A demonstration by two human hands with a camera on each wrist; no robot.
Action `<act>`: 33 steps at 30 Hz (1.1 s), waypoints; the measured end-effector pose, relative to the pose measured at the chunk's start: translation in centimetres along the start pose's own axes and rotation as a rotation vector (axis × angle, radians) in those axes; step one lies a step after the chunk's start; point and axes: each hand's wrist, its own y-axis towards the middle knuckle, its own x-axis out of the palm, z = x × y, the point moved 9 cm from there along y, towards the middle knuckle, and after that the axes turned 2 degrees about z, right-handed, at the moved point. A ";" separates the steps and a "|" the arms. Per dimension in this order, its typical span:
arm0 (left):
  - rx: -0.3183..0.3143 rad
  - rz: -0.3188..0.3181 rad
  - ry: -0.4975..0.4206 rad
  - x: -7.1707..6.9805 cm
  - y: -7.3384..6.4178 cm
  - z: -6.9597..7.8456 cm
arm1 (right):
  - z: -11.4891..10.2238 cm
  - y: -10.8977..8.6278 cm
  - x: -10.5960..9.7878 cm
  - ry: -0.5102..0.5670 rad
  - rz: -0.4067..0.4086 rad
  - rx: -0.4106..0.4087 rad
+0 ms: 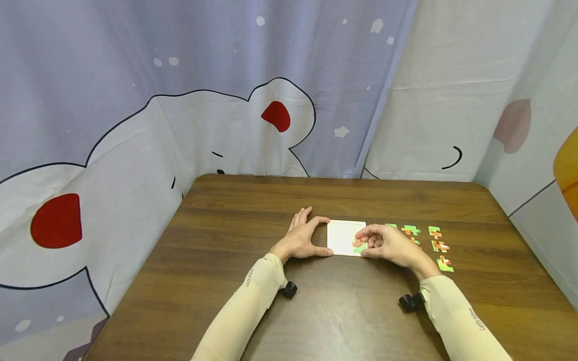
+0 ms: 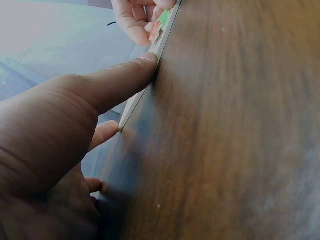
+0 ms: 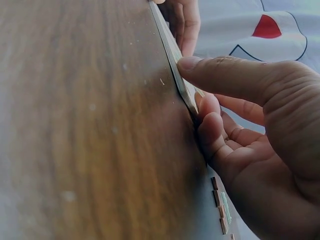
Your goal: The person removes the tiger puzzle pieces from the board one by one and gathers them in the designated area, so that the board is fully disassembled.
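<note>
A small white puzzle tray [image 1: 339, 237] lies flat on the table between both hands. My left hand [image 1: 299, 239] spans its left side, thumb at the near edge and index finger at the far left corner; the other fingers spread away over the table. At the tray's near right corner, my right hand [image 1: 389, 244] holds an orange-and-green puzzle piece [image 1: 358, 246] with curled fingers. Its thumb touches the tray's near edge. In the left wrist view the piece [image 2: 156, 31] looks slightly tilted; my fingers partly hide it.
To the right lie several loose puzzle pieces, among them a far one [image 1: 411, 230], one at the right [image 1: 440, 246] and a near one [image 1: 444, 263]. My right hand covers some of them. A printed curtain [image 1: 217, 130] hangs behind the wooden table [image 1: 253, 195].
</note>
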 end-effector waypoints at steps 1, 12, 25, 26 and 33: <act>0.002 0.001 -0.001 0.0 0.0 0.0 | 0.0 0.0 0.0 0.000 0.001 0.002; 0.008 -0.002 -0.005 0.0 0.0 0.1 | -0.1 0.1 -0.7 0.044 0.027 -0.063; -0.002 -0.022 -0.029 -0.1 -0.5 0.3 | -2.8 -0.7 -3.2 0.093 0.112 -0.105; -0.001 -0.023 -0.034 -0.1 -0.5 0.3 | -3.0 -0.8 -3.5 0.095 0.118 -0.098; 0.013 -0.009 -0.013 -0.1 -0.2 0.1 | -4.2 -2.2 -6.7 0.036 0.188 -0.073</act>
